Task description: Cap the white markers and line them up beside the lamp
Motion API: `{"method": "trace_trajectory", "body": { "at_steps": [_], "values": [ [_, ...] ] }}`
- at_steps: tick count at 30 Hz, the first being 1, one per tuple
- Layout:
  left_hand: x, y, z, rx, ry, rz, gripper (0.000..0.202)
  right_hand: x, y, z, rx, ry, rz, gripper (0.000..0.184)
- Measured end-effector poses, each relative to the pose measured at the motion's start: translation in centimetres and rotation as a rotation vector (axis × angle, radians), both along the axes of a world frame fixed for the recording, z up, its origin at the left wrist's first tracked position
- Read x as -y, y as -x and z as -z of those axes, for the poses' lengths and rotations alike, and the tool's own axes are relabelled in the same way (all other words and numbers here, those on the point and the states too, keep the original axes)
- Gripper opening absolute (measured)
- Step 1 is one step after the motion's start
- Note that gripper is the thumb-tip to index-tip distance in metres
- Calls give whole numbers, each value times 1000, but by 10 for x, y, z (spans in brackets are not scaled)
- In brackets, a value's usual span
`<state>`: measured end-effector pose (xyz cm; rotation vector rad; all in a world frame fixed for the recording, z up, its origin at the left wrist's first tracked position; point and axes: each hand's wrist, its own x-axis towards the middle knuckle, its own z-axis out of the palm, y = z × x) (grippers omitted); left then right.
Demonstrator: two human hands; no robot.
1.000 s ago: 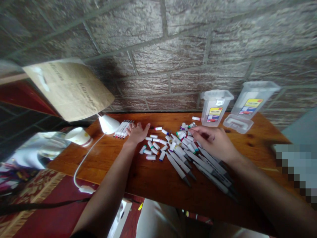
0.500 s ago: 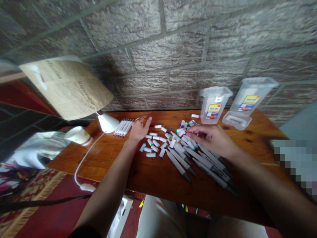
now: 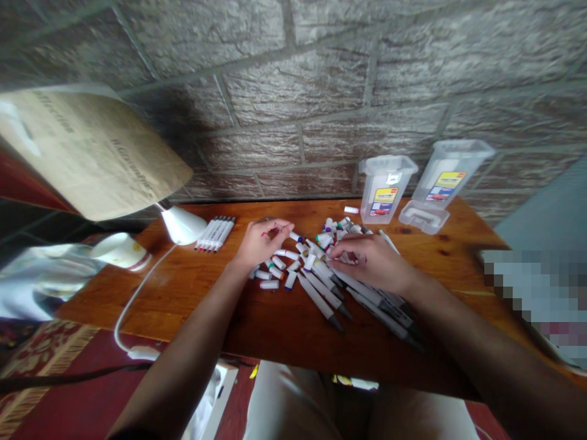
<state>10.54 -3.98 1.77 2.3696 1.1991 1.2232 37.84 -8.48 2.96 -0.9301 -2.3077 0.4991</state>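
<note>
A heap of white marker pens [image 3: 321,296] and loose coloured caps [image 3: 275,274] lies in the middle of the wooden table [image 3: 220,299]. My left hand [image 3: 259,241] rests on the left side of the heap, its fingers curled and pinched at a small cap [image 3: 294,236]. On the right side, my right hand [image 3: 371,263] is closed over the markers, fingers bent down among them. A white marker [image 3: 387,241] sticks out behind its knuckles. What lies under the palm is hidden.
A neat row of capped markers [image 3: 214,233] lies at the back left beside a white lamp [image 3: 181,225] with its cord. Two clear plastic boxes [image 3: 385,186] [image 3: 447,171] and a lid [image 3: 424,217] stand by the brick wall. A brown paper bag [image 3: 87,159] leans at left.
My left hand has gone from lying flat and spread to curled in a pinch at a cap. My right hand slid left and lower into the heap. The camera has shifted slightly.
</note>
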Motion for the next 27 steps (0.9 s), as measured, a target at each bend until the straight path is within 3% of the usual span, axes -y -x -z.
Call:
{"method": "trace_trajectory", "body": {
  "at_steps": [3, 8, 15, 20, 27],
  "values": [
    [-1, 2, 1, 35, -26, -33, 21, 2, -8, -11, 28, 68, -56, 15],
    [-1, 3, 0, 89, -44, -79, 22, 5, -23, -27, 291, 338, -47, 24],
    [2, 0, -4, 124, -64, -142, 25, 4, -20, -21, 390, 388, -46, 24],
    [2, 0, -3, 127, -70, -142, 25, 3, -25, -25, 179, 478, -56, 22],
    [10, -6, -3, 151, 28, -65, 38, 2, -21, -30, -514, 539, -12, 22]
  ]
}}
